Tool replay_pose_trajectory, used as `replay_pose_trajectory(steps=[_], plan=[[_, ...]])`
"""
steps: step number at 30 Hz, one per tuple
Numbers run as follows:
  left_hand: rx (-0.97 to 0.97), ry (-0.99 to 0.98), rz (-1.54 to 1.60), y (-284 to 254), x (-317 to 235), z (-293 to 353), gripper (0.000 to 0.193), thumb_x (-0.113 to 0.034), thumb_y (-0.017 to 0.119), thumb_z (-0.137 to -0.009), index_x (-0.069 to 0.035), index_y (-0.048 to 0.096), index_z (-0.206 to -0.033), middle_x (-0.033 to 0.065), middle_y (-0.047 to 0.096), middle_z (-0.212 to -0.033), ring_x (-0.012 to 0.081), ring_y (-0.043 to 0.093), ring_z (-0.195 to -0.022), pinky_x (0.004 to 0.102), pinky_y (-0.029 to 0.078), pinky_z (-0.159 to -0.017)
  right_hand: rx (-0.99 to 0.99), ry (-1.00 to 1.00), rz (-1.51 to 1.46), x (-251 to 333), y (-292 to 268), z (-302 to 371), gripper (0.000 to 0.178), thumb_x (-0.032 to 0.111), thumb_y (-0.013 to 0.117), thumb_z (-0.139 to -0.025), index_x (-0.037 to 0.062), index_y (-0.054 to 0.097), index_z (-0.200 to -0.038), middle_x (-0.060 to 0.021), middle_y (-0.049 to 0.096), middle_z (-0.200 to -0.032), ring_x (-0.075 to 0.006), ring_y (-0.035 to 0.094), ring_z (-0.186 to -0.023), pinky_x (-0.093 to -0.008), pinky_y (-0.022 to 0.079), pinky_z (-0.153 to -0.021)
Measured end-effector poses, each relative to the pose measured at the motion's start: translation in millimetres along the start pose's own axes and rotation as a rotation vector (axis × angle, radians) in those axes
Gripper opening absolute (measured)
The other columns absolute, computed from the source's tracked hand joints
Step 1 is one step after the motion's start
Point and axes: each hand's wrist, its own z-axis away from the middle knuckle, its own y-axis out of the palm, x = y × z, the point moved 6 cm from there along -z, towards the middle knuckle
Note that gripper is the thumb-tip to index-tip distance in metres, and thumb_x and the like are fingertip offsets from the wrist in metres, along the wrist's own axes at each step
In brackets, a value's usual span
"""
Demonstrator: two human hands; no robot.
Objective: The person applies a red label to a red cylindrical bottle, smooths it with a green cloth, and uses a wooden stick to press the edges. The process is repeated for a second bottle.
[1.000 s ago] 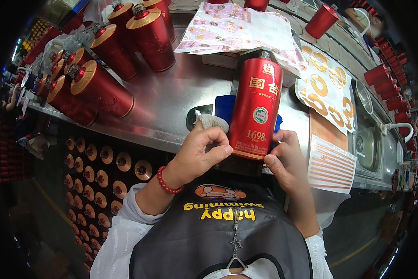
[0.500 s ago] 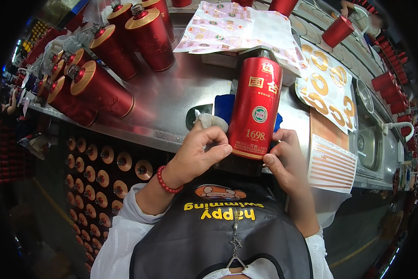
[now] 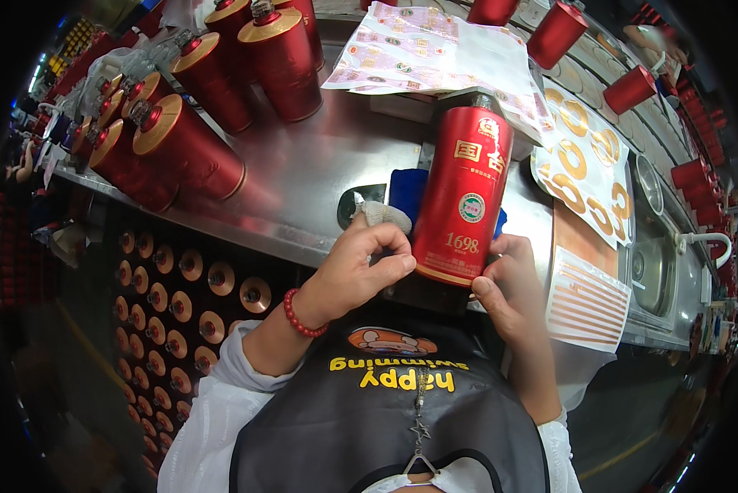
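A red bottle (image 3: 459,193) with gold lettering and a round pale label leans away from me, its base near me and its dark stopper at the far end. A thin gold band runs along its base. My left hand (image 3: 354,267) is closed, thumb and index finger pinched at the bottle's lower left corner; what they pinch is hidden. Beside those fingers is a pale knit cloth (image 3: 388,218); I cannot tell whether it is held. My right hand (image 3: 513,283) is closed at the lower right corner, thumb at the base edge, other fingertips partly hidden. A blue cloth (image 3: 406,193) lies behind the bottle.
Several red bottles (image 3: 283,70) stand on the metal table at left; more fill racks (image 3: 180,308) below. Printed label sheets (image 3: 402,49) lie behind, with gold ring stickers (image 3: 572,158) and gold strips (image 3: 587,300) at right. Beyond are a sink (image 3: 655,267) and a conveyor carrying bottles (image 3: 630,89).
The whole view has shifted slightly, moving the table things rightward in the picture. Bottles on the conveyor have travelled right and nearer. Both hands keep nearly the same pose at the bottle's base.
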Motion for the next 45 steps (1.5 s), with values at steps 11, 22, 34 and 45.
replay_pose_trajectory(steps=[11, 22, 34, 45], plan=[[-0.039, 0.112, -0.106, -3, 0, 0, 0.015, -0.020, 0.065, -0.093, -0.007, 0.062, -0.087, -0.0023, 0.058, -0.084, 0.0099, 0.050, -0.085, 0.0314, 0.036, -0.096, -0.005, 0.061, -0.040, 1, 2, 0, 0.021, 0.016, 0.073, -0.090, 0.0033, 0.058, -0.080, -0.0113, 0.043, -0.117, -0.0176, 0.048, -0.103, -0.0263, 0.044, -0.082], [-0.079, 0.139, -0.152, -6, 6, 1, 0.013, -0.020, 0.066, -0.090, -0.008, 0.064, -0.087, 0.0006, 0.060, -0.086, 0.0159, 0.049, -0.094, 0.0353, 0.033, -0.103, -0.021, 0.096, -0.060, -5, 3, 1, 0.023, 0.018, 0.074, -0.089, 0.0037, 0.058, -0.080, -0.0129, 0.045, -0.115, -0.0229, 0.046, -0.110, -0.0331, 0.039, -0.095], [-0.500, 0.613, -0.560, -2, -18, 42, 0.042, 0.000, 0.062, -0.083, -0.003, 0.064, -0.124, 0.0168, 0.067, -0.112, 0.0348, 0.060, -0.102, 0.0423, 0.044, -0.095, 0.001, 0.036, 0.028, 0, 2, -1, 0.026, 0.022, 0.073, -0.090, 0.0042, 0.058, -0.081, -0.0125, 0.045, -0.115, -0.0226, 0.045, -0.111, -0.0329, 0.037, -0.096], [-0.425, 0.621, -0.614, 23, 5, 55, 0.047, -0.003, 0.064, -0.089, -0.005, 0.062, -0.136, 0.0101, 0.073, -0.108, 0.0289, 0.051, -0.129, 0.0404, 0.039, -0.101, 0.035, 0.038, -0.065, -5, 2, -2, 0.027, 0.025, 0.071, -0.093, 0.0043, 0.056, -0.083, -0.0111, 0.043, -0.113, -0.0226, 0.042, -0.111, -0.0333, 0.036, -0.097]])
